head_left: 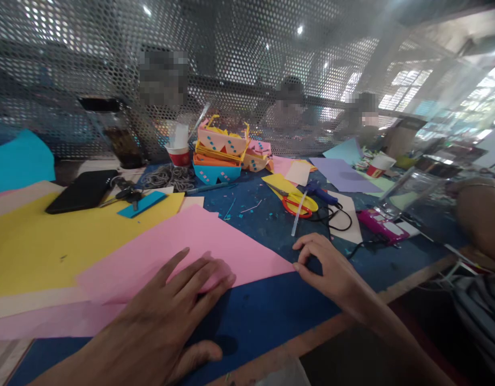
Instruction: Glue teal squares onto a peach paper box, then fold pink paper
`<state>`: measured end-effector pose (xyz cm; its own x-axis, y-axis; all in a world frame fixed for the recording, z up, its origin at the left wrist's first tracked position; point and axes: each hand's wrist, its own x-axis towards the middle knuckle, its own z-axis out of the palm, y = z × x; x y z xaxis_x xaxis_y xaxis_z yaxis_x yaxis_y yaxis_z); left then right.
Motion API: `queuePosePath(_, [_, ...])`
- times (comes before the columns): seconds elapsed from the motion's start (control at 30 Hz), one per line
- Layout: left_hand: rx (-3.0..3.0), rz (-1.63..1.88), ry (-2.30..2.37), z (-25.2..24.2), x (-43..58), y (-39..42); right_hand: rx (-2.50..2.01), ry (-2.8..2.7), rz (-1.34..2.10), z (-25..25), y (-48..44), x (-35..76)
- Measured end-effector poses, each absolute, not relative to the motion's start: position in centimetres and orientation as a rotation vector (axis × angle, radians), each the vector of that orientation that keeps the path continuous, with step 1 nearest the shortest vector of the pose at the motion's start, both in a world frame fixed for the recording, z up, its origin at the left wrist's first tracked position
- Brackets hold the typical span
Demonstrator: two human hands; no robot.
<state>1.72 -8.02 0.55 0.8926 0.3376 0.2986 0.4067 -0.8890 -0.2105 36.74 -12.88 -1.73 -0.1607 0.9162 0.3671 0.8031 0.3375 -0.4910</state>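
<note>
A pink sheet of paper [199,230] with a pointed right end lies in front of me, apparently folded. My left hand [179,300] rests flat on its near edge, fingers spread. At the sheet's right tip, my right hand [322,262] is bent into a pinch, with the thumb and a fingertip at the paper corner. Beyond that hand lie a glue stick [299,214], scissors with red and yellow handles [298,206] and a blue glue gun [322,192]. Yellow paper [38,252] extends under the pink sheet on the left.
A black phone [82,190], keys [129,190] and a blue strip [142,204] lie left. Decorated paper boxes [221,150] are stacked at the back near a red-white cup [178,154]. A magenta glue gun [382,225] lies right, near another person's arm [480,214].
</note>
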Motion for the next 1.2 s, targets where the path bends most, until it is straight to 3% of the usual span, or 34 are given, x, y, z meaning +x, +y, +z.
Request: queuePosePath(1.2, [-2.693, -0.459, -0.542, -0.9, 1.4, -9.7, -1.509, -1.961, 0.263, -1.9, -12.8, 36.6])
